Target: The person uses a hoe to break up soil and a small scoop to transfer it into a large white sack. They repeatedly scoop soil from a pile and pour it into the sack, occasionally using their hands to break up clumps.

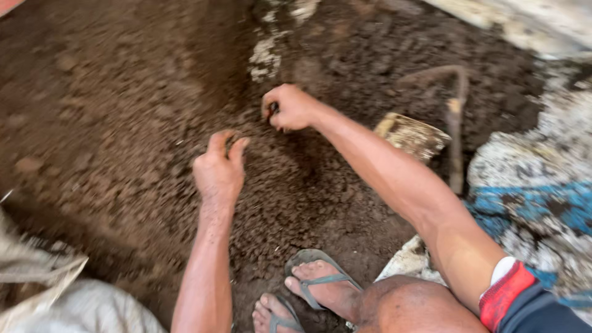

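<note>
**Two hands working loose brown soil**

Nearest, the person's feet in grey flip-flops (317, 280) rest on the soil (123, 111). A pale sack (43, 277) lies near left; a white and blue woven sack (536, 197) lies right. The left hand (219, 166) pinches crumbs between curled fingers. Farther, the right hand (288, 108) is closed on a small dark clump. Beyond, a hoe (431, 123) lies on the soil.

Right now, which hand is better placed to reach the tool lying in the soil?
Probably the right hand: it is closed over the soil on the same side as the tool. The left hand is farther away.
</note>
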